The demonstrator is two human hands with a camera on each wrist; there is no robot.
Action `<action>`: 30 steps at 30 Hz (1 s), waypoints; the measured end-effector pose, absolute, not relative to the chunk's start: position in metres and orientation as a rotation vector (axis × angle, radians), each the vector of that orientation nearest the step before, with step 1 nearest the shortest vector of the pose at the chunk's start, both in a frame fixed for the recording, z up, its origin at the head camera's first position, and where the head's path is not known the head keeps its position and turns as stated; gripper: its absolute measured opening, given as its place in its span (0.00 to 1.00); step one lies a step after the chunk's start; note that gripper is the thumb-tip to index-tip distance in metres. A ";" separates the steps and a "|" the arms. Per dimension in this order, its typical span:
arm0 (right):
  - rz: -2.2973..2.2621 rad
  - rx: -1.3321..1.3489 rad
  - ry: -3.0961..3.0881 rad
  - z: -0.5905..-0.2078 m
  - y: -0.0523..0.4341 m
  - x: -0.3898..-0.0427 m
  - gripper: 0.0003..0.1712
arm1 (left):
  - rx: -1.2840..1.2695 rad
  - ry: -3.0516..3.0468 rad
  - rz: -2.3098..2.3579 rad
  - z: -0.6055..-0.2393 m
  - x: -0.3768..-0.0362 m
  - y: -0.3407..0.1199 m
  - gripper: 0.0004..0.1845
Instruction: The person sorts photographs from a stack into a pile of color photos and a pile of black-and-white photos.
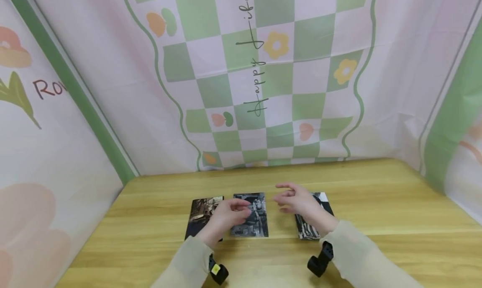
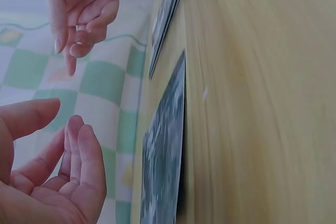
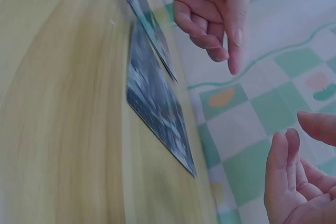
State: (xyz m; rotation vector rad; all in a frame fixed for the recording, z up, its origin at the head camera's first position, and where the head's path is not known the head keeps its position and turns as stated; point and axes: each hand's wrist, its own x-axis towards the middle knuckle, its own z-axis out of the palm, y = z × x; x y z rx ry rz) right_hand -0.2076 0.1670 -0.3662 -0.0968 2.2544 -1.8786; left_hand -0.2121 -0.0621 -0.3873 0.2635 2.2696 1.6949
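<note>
I am holding my left hand (image 1: 226, 217) over the low centre of the frame, fingers loosely curled and gripping nothing, above the gap between the left photo (image 1: 199, 214) and the middle photo (image 1: 252, 214). My right hand (image 1: 297, 202) is hovering just right of centre, fingers relaxed and empty, partly covering the right photo (image 1: 306, 229). All three photos are lying flat in a row on the table (image 1: 376, 221).

Bright, even light, faint shadows; both wrist views are motion-blurred.

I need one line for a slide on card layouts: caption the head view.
Two empty hands, left and right, hover above three photo cards laid in a row on a wooden table.
</note>
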 end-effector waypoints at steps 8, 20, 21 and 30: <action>-1.894 -0.096 2.295 -0.371 0.199 -0.205 0.34 | 0.274 2.189 1.767 -0.391 -0.208 -0.032 0.16; -1.836 -0.041 2.338 -0.382 0.242 -0.203 0.36 | 0.304 2.092 1.788 -0.400 -0.203 0.002 0.17; -1.839 -0.040 2.337 -0.383 0.246 -0.204 0.36 | 0.300 2.085 1.789 -0.400 -0.203 0.004 0.17; -1.825 -0.023 2.326 -0.397 0.276 -0.209 0.43 | 0.287 2.027 1.851 -0.403 -0.203 0.021 0.19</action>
